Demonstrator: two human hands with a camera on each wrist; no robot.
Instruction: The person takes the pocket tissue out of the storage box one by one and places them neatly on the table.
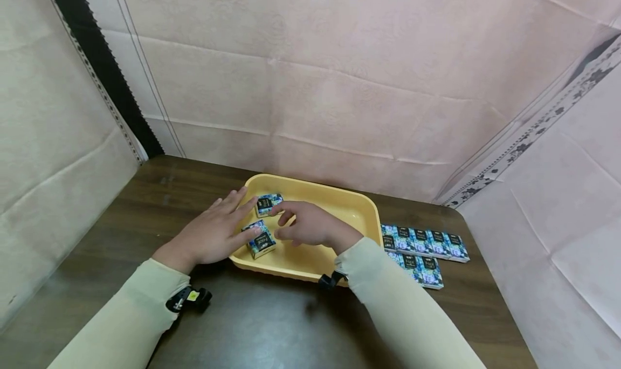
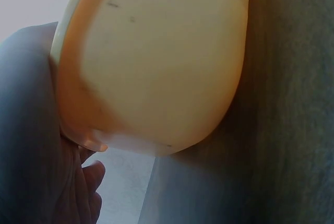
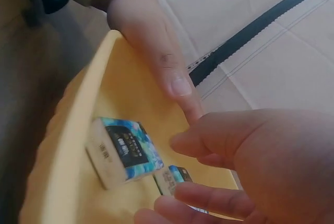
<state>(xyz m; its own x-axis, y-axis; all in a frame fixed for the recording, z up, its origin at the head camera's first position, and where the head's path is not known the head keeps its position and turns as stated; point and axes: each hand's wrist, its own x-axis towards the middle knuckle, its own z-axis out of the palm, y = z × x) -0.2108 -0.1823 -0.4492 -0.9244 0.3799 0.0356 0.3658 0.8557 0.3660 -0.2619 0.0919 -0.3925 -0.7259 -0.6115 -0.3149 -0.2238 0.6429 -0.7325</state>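
Note:
Inside a yellow plastic tray (image 1: 305, 264) are two small blue patterned boxes with dark labels. The nearer box (image 1: 262, 241) stands by the tray's left end, and the farther box (image 1: 266, 204) is just behind it. My left hand (image 1: 208, 234) rests across the left rim, fingers outstretched, thumb reaching inward over the nearer box. Above the tray, my right hand (image 1: 312, 226) has loosely bent fingers close to the farther box; nothing is gripped. The right wrist view shows a gap between its thumb and fingers; whether a fingertip touches the farther box (image 3: 180, 174) cannot be told.
To the right of the tray, more boxes of the same kind lie in two rows (image 1: 432, 242) on the dark wooden table (image 1: 223, 320). The tray's right end stands close against them. Pale cloth sheets (image 1: 330, 99) hang behind and at both sides.

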